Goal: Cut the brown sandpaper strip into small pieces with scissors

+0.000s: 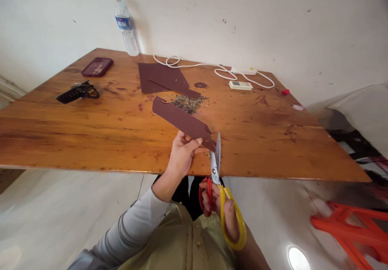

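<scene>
My left hand (182, 152) pinches a dark brown strip of card or paper (180, 118) near its right end, thumb on top. The strip slants up to the left, with cut notches along its right end. In my right hand (220, 205) is a pair of scissors (214, 171) with one red and one yellow handle, the fingers through the loops. Its blades are parted and point upward at the strip's right tip. Behind the strip lies a small heap of dried grey-brown bits (190, 103). A larger brown sheet (160, 76) and a narrow brown strip (190, 93) lie beyond it.
Along the wall are a water bottle (126, 31), a white cable (197, 64) and a white power strip (244, 71). A white remote (240, 85) lies nearby. At left are a phone (97, 67) and a black strap-like item (78, 92). An orange stool (348, 225) stands at right.
</scene>
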